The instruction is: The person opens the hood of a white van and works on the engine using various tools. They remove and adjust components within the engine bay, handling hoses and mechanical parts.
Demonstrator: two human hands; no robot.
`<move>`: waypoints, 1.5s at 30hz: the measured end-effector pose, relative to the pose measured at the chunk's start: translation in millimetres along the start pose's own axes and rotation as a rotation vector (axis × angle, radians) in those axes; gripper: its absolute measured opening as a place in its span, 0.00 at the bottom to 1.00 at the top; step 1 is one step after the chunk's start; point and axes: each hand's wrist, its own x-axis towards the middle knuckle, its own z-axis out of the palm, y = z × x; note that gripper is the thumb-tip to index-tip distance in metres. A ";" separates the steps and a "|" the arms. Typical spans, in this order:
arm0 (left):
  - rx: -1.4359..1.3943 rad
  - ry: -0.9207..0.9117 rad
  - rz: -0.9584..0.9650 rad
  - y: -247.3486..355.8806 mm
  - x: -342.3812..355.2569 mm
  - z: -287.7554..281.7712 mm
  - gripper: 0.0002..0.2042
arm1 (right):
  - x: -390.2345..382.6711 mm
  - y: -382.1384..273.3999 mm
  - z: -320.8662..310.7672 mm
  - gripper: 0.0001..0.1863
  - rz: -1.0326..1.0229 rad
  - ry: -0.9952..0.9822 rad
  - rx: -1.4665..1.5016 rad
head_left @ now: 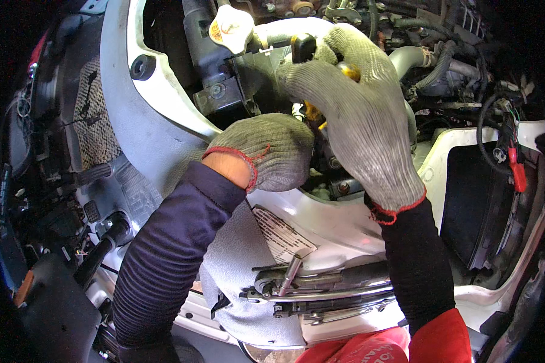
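My right hand, in a grey knit glove with a red cuff, is curled high in the engine bay beside a small upright black piece. An amber object shows between its fingers, too hidden to name. My left hand, gloved alike, reaches down lower and left, its fingers out of sight beside more amber parts below my right thumb. A white cap with a label sits above on a pipe.
Around the opening are a white body rim, hoses and a wire bundle with a red piece at the right. Metal rods and hinge parts lie below. A pedal area with a mat is at the left.
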 end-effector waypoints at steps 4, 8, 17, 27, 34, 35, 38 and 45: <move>0.033 0.195 0.167 -12.3 0.8 18.0 0.24 | -1.4 1.8 -11.2 0.05 -0.376 0.085 -0.221; 0.022 0.134 0.133 -18.7 0.7 24.8 0.24 | -1.8 9.5 -18.6 0.09 -0.137 0.027 -0.018; 0.057 -0.045 -0.013 10.4 2.8 -9.0 0.22 | -2.1 17.8 -1.3 0.14 -0.379 0.122 -0.546; -0.120 0.015 0.022 5.5 -4.8 -15.4 0.22 | 13.1 18.0 16.4 0.14 -0.297 0.064 -0.444; 0.095 0.068 0.088 14.4 -7.6 -18.5 0.22 | 26.3 25.7 24.3 0.14 -0.185 -0.008 -0.295; 0.153 0.093 0.125 14.2 -8.0 -18.0 0.22 | 27.0 27.2 25.7 0.14 -0.183 -0.013 -0.290; 0.132 0.086 0.109 10.8 -8.7 -16.6 0.22 | 26.5 31.9 28.5 0.14 -0.182 -0.025 -0.291; 0.090 -0.033 0.018 -1.1 4.8 -9.2 0.24 | 6.1 37.8 16.7 0.13 -0.176 0.099 -0.364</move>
